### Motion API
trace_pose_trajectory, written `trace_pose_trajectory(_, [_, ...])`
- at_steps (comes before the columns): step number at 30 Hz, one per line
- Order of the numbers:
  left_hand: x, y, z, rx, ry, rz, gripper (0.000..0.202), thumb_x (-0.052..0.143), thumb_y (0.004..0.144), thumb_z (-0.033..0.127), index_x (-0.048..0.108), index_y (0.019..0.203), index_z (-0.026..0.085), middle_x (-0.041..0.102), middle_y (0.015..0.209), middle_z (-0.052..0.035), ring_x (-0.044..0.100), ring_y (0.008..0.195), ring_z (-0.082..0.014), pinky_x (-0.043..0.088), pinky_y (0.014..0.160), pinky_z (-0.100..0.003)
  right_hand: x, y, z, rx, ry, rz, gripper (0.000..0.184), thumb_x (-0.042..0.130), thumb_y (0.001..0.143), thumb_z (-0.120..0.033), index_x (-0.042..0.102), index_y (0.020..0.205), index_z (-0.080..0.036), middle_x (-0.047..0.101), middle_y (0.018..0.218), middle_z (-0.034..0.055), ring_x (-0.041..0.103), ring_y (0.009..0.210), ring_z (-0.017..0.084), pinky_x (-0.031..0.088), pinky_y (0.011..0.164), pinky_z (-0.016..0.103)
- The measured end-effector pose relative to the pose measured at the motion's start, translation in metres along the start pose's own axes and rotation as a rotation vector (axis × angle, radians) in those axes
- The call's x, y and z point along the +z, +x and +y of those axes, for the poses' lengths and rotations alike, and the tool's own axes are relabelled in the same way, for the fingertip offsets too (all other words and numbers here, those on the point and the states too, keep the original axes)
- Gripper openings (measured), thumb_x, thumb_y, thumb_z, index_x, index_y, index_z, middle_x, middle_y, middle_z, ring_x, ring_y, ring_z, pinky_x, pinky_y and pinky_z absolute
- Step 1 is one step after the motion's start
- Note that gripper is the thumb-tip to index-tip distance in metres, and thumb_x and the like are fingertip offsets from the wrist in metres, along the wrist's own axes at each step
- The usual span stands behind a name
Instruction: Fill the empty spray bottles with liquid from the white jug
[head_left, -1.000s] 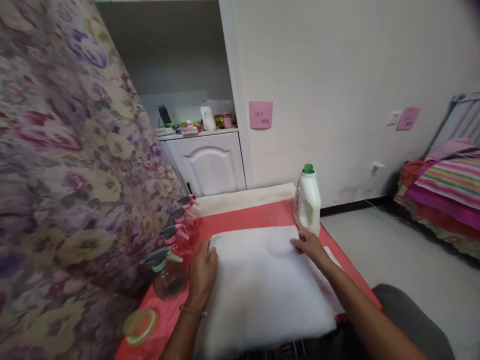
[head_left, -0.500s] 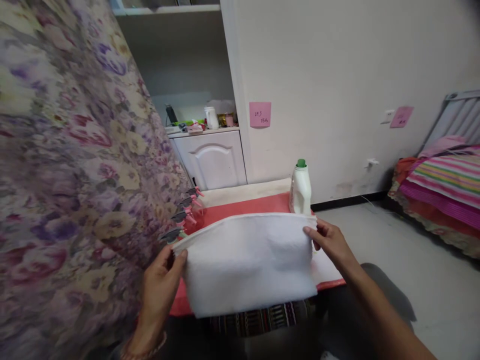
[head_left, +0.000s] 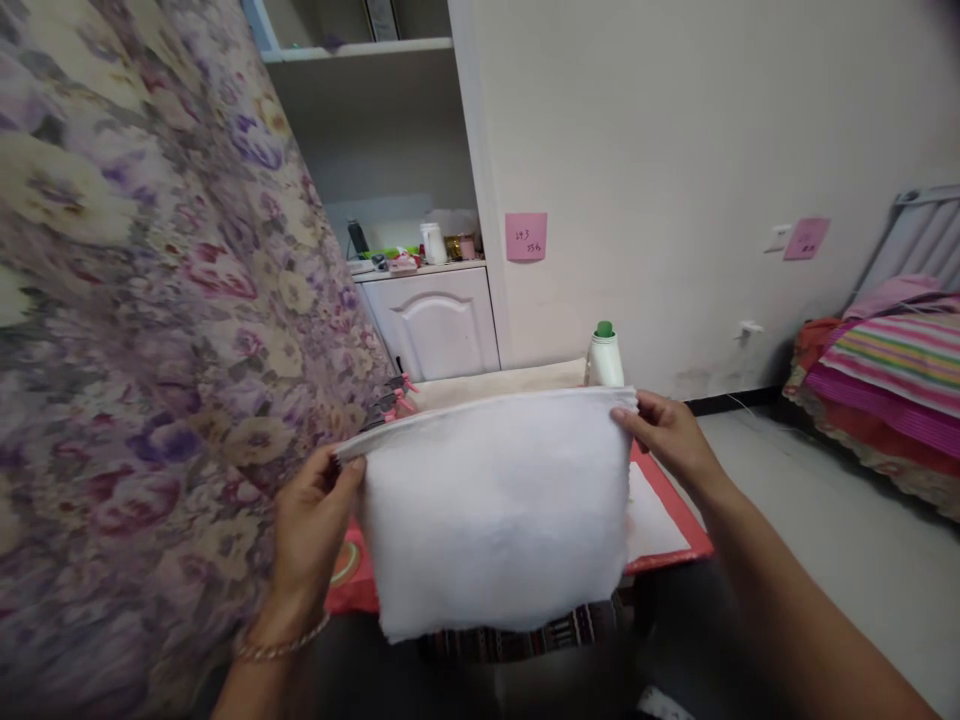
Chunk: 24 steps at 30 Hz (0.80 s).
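Note:
A white cloth (head_left: 499, 510), looking like a folded towel, hangs stretched between my hands above a low table with a red cover (head_left: 679, 515). My left hand (head_left: 313, 510) pinches its upper left corner between thumb and fingers. The upper right corner is gripped by my right hand (head_left: 667, 432) in the same way. Behind the cloth stands a pale bottle with a green cap (head_left: 606, 360), its lower part hidden. Pink spray-bottle triggers (head_left: 401, 400) show past the cloth's upper left edge; their bodies are mostly covered.
A floral curtain (head_left: 202, 380) hangs close on the left. Ahead is a white cabinet (head_left: 442, 325) with small items on its shelf. Pink notes (head_left: 526, 237) stick to the wall. At the right is a bed with striped bedding (head_left: 900, 350).
Both hands have raised the cloth's top edge, so more of its face shows and it covers more of the bottle and the spray triggers. The view has tilted slightly upward.

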<state>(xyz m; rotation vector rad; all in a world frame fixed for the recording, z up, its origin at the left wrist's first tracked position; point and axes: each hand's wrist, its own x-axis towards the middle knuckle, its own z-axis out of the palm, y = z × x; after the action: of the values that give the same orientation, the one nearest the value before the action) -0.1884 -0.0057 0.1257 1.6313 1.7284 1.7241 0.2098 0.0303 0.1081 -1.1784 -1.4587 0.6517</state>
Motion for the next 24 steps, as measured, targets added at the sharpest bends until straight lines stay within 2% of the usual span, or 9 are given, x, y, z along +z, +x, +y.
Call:
trace_pose_trajectory(5, [0.02,0.025,-0.017,0.11,0.183,-0.056,0.027,0.053,0.081,0.037,0.065,0.094,0.018,0.061,0.076,0.0028,0.056,0.07,-0.0151,0.042,0.064,-0.024,0.009,0.033,0.021,0.033,-0.023,0.002,0.029,0.063,0.074,-0.045,0.061,0.07,-0.017,0.047,0.054,-0.0053,0.041,0.045,0.009,0.034,0.041,0.021])
trace_pose_trajectory(9, [0.036,0.036,-0.03,0.147,0.281,-0.086,0.024,0.05,0.08,0.034,0.065,0.088,0.017,0.058,0.068,0.0046,0.052,0.064,-0.0142,0.039,0.061,-0.023,0.021,0.049,0.045,0.061,-0.05,-0.012,0.026,0.062,0.071,-0.043,0.059,0.067,-0.018,0.047,0.049,-0.0059,0.043,0.04,0.009,0.033,0.04,0.022])
trace_pose_trajectory(17, [0.052,0.041,-0.044,0.184,0.404,-0.119,0.021,0.046,0.082,0.029,0.064,0.087,0.019,0.057,0.067,0.0046,0.052,0.062,-0.0142,0.034,0.059,-0.023,0.037,0.066,0.08,0.101,-0.111,-0.023,0.025,0.061,0.071,-0.044,0.058,0.066,-0.02,0.053,0.049,-0.0056,0.053,0.042,0.013,0.039,0.046,0.024])
trace_pose_trajectory(24, [0.061,0.042,-0.054,0.219,0.51,-0.169,0.019,0.043,0.083,0.025,0.061,0.082,0.02,0.058,0.068,0.0023,0.055,0.065,-0.0166,0.035,0.061,-0.025,0.041,0.067,0.092,0.129,-0.14,-0.067,0.022,0.061,0.073,-0.04,0.058,0.065,-0.02,0.052,0.045,-0.0062,0.054,0.042,0.013,0.039,0.046,0.025])
